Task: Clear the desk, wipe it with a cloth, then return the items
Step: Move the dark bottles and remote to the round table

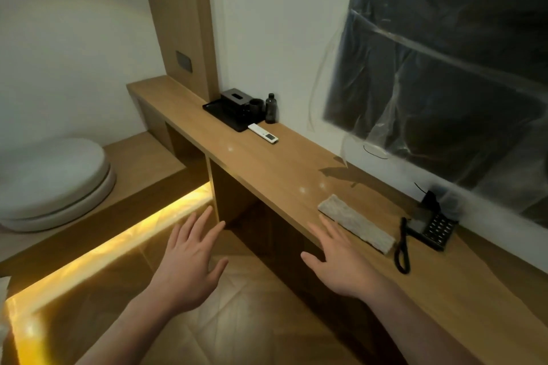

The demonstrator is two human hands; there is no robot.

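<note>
- The desk [261, 163], a long wooden ledge along the wall, runs from far left to near right; nothing looks cleared off it yet, so I judge the clearing step is only starting.
- The left hand [189, 261] hangs spread and empty over the floor, short of the desk edge.
- The right hand [341, 258] is spread too, holding nothing, its fingertips at the near edge just beside the cloth [357, 224].
- The folded cloth lies right of centre, with the phone [433, 230] to its right.
- Far left stand the black tray [221, 114], a bottle [270, 108] and a remote [263, 133].
- Next move, I judge: lift these items away first.
</note>
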